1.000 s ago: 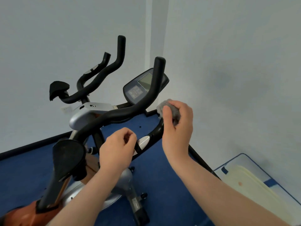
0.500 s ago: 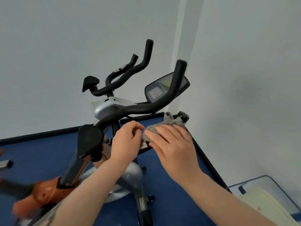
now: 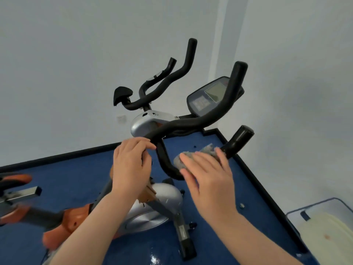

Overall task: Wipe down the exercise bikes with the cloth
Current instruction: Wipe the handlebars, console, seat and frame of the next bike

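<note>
A crumpled grey cloth (image 3: 196, 156) is pressed onto the black handlebar (image 3: 168, 165) by the flat-fingered right hand (image 3: 208, 180), while the bar is gripped by the left hand (image 3: 131, 165).

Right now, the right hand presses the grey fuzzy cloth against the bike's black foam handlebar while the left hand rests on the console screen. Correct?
Not quite. In the head view the left hand grips the black foam handlebar near its bend, not the console screen. The right hand does press the grey fuzzy cloth against the handlebar.

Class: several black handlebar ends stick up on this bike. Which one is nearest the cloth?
The short stubby end at lower right, just beyond the grey cloth under the right hand; the other ends rise higher and farther off.
</note>
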A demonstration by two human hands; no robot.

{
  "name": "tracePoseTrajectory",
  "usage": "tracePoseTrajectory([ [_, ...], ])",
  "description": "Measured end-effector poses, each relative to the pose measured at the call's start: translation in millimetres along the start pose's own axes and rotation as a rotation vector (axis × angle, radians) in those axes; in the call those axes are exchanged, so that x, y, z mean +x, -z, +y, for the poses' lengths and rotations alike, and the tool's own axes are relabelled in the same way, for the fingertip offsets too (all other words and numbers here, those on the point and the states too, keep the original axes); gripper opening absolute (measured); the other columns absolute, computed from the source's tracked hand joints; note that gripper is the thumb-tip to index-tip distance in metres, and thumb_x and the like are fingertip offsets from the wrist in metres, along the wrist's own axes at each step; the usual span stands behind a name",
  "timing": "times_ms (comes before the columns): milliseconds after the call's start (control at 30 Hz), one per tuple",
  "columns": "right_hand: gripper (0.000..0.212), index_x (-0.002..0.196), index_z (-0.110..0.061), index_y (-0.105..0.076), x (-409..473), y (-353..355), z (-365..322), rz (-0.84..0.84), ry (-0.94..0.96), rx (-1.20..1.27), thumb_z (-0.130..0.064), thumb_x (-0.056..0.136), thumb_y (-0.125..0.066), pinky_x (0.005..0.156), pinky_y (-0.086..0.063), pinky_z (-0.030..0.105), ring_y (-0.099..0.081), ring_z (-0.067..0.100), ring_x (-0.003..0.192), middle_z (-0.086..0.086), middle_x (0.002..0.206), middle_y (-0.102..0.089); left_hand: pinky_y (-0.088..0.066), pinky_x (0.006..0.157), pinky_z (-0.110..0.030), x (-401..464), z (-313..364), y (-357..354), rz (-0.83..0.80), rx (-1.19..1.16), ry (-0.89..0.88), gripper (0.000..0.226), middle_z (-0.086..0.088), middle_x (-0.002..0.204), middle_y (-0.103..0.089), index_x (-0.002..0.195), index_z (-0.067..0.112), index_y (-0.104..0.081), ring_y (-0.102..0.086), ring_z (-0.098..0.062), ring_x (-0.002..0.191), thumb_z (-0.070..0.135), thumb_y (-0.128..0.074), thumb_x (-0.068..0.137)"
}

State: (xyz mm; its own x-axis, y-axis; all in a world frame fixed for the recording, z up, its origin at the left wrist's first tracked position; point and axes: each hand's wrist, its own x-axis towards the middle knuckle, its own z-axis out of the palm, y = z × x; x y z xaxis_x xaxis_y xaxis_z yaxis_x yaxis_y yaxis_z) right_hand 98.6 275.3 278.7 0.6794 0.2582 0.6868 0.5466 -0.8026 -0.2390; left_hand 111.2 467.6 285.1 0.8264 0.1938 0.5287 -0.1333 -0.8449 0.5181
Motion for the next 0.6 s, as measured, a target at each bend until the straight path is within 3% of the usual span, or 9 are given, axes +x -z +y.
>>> tracePoseTrajectory([
  [100, 0.033, 0.121, -0.023, -0.067, -1.8, -5.2, -22.2, -0.218, 0.085, 0.015, -0.029, 0.097, -0.046, 0.112, -0.033, 0.040, -0.060, 0.011, 0.111, -0.008, 0.116, -0.068, -0.027, 0.113, -0.045, 3.8, -13.7, 1.4, -0.055, -0.036, 0.076, 0.030, 0.005, 0.131, -0.056, 0.110, 0.021, -0.065, -0.046, -0.019, 0.125, 0.003, -0.061, 0.086],
  [200, 0.035, 0.123, -0.027, -0.066, 0.6, 3.0, -17.5, -0.259, 0.101, -0.033, -0.025, 0.092, -0.049, 0.112, -0.034, 0.035, -0.059, 0.009, 0.115, -0.011, 0.119, -0.067, -0.013, 0.118, -0.046, 3.5, -32.6, 3.8, -0.169, -0.035, 0.154, 0.041, 0.007, 0.145, -0.044, 0.126, 0.029, -0.055, -0.032, -0.016, 0.139, 0.010, -0.058, 0.090],
  [333, 0.033, 0.103, -0.032, -0.074, 20.8, -5.8, -35.3, -0.312, 0.063, -0.025, -0.021, 0.073, -0.081, 0.083, -0.050, 0.023, -0.065, 0.006, 0.090, -0.018, 0.101, -0.070, -0.031, 0.107, -0.051, 2.5, -44.4, 3.9, -0.201, -0.272, 0.259, 0.039, 0.005, 0.127, -0.047, 0.120, 0.031, -0.056, -0.041, -0.019, 0.120, 0.010, -0.056, 0.088],
  [400, 0.027, 0.112, -0.039, -0.068, 45.2, -23.0, -48.3, -0.428, -0.021, -0.013, -0.032, 0.086, -0.069, 0.074, -0.047, 0.020, -0.059, 0.002, 0.097, -0.023, 0.110, -0.064, -0.035, 0.103, -0.045, 3.1, -43.4, 3.0, -0.187, -0.290, 0.246, 0.036, 0.005, 0.119, -0.046, 0.119, 0.028, -0.057, -0.038, -0.015, 0.111, 0.019, -0.051, 0.084],
  [467, 0.027, 0.120, -0.043, -0.063, 59.1, -40.3, -46.4, -0.492, -0.142, 0.017, -0.041, 0.094, -0.056, 0.077, -0.046, 0.022, -0.054, 0.001, 0.107, -0.027, 0.121, -0.059, -0.036, 0.097, -0.039, 4.0, -46.0, 2.4, -0.187, -0.268, 0.213, 0.033, 0.007, 0.115, -0.044, 0.117, 0.031, -0.055, -0.035, -0.009, 0.104, 0.020, -0.052, 0.085],
  [600, 0.030, 0.119, -0.040, -0.065, 53.9, -42.8, -47.0, -0.424, -0.239, -0.044, -0.042, 0.089, -0.062, 0.076, -0.048, 0.029, -0.065, 0.013, 0.100, -0.019, 0.117, -0.066, -0.031, 0.091, -0.029, 2.7, -52.0, 1.8, -0.172, -0.205, 0.156, 0.034, 0.012, 0.110, -0.041, 0.117, 0.034, -0.052, -0.034, -0.005, 0.101, 0.018, -0.056, 0.087],
])
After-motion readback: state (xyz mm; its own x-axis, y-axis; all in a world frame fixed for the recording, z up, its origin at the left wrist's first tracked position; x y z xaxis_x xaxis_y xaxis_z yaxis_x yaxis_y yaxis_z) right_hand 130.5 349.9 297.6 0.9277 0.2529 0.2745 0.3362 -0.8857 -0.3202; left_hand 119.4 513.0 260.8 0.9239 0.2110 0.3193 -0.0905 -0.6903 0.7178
